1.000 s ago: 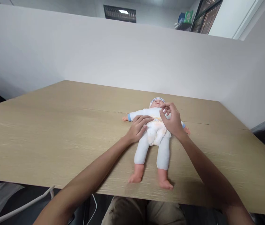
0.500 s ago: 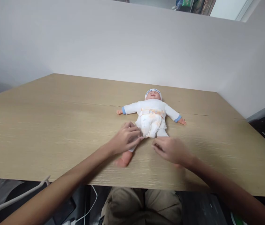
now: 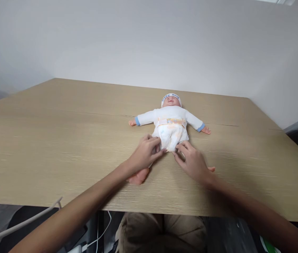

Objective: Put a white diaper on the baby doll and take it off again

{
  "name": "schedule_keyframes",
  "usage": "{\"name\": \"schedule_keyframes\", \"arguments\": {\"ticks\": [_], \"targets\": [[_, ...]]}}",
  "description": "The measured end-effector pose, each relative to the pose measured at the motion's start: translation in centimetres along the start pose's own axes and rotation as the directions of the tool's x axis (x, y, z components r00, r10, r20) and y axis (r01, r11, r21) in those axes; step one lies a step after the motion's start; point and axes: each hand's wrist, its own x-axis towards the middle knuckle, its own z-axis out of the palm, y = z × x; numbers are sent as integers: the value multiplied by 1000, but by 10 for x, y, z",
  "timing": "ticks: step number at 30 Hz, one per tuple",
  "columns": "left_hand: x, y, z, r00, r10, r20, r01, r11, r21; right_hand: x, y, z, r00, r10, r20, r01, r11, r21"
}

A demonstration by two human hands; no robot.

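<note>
A baby doll (image 3: pixel 170 111) lies on its back on the table, head away from me, arms spread, in a white top with blue cuffs and a lettered cap. Round its hips sits a white diaper (image 3: pixel 170 135) with a printed waistband. My left hand (image 3: pixel 149 149) is at the diaper's left leg edge, fingers bent and closed on it near the crotch. At the right leg edge, my right hand (image 3: pixel 189 158) has thumb and fingers pinching the diaper's border. The hands partly cover the doll's legs; one foot (image 3: pixel 139 176) shows beside my left wrist.
The wooden table (image 3: pixel 59 147) has a thin seam across it and meets a pale wall (image 3: pixel 138 45) behind. Below its front edge are a white cable (image 3: pixel 103 230), a pale curved bar (image 3: pixel 24 225) and my knees.
My right hand has moved up and inward from over the doll's leg to the diaper's right leg edge. My left hand stays at the left edge, shifted slightly inward. The view has tilted down a little.
</note>
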Motion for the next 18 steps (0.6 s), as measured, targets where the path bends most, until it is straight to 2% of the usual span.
{"name": "schedule_keyframes", "arguments": {"ticks": [6,9,12,14,18], "targets": [[-5,2,-2,999,39,-35,-41,998,-41,-7,-1,-1,999,-19,29,18,1000,14],[-5,0,-3,1000,27,3,-26,997,-75,-6,-6,-6,997,-5,80,0,998,64],[-3,-4,-3,999,5,48,0,994,-107,-1,-10,-11,981,54,187,-76,991,111],[-2,-7,-2,999,-22,39,27,993,-117,1,-10,-11,969,109,222,-139,983,124],[1,-7,0,994,-91,-54,81,984,-160,2,-3,-6,954,260,151,-288,933,214]]}}
